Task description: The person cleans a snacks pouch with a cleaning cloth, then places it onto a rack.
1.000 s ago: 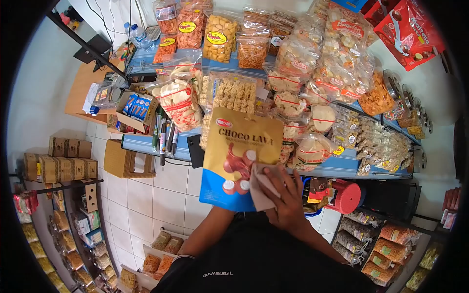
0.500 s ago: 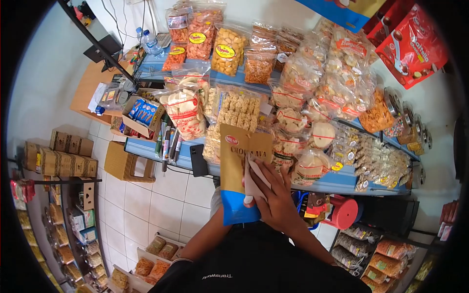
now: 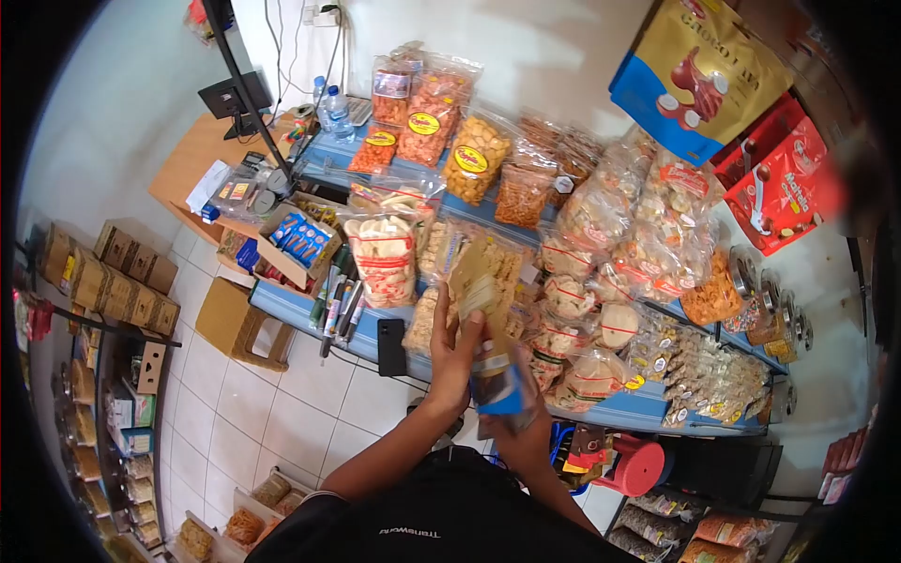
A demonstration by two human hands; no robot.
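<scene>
Above the blue table (image 3: 601,413) edge, both hands hold one gold-and-blue snack pouch (image 3: 488,338), turned nearly edge-on to the camera. Long axis runs upright, gold top toward the stacked cracker bags (image 3: 385,263), blue bottom toward the body. Left hand (image 3: 457,361) clasps the pouch's left side, fingers up along it. Right hand (image 3: 521,427) grips under the blue end; cloth not visible now. Half a second earlier the pouch faced the camera flat, right palm pressing a cloth on its front. A matching pouch (image 3: 699,75) hangs on the wall, upper right.
</scene>
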